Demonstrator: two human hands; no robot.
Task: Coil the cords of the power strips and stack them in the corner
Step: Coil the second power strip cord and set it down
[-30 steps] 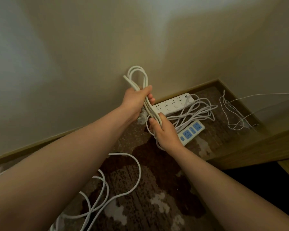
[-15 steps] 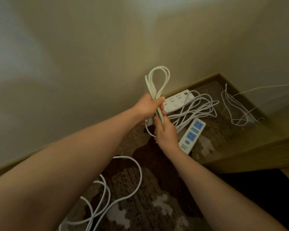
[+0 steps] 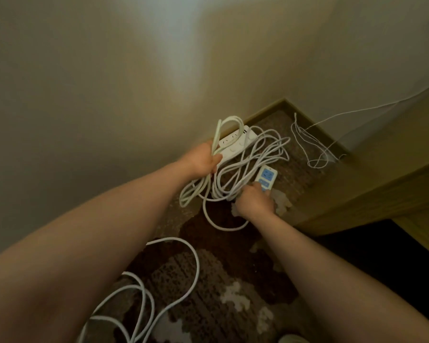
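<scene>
My left hand [image 3: 203, 158] grips a bundle of coiled white cord [image 3: 223, 125], loops sticking up above the fist and hanging below it. My right hand [image 3: 254, 200] rests low on the floor, fingers closed on the near end of a small white power strip with blue sockets [image 3: 266, 175]. A longer white power strip [image 3: 235, 144] lies against the wall in the corner, its loosely coiled cord [image 3: 265, 154] spread beside it. One loop of cord [image 3: 223, 225] trails on the carpet between my hands.
Another loose white cord [image 3: 159, 276] lies on the patterned brown carpet [image 3: 223, 280] near my left forearm. A thin white wire [image 3: 310, 147] hangs from the right wall into the corner. Wooden furniture [image 3: 371, 194] borders the right side.
My right hand let go of the cord bundle and dropped down onto the blue-socket strip. My left hand kept the bundle and lowered it toward the corner.
</scene>
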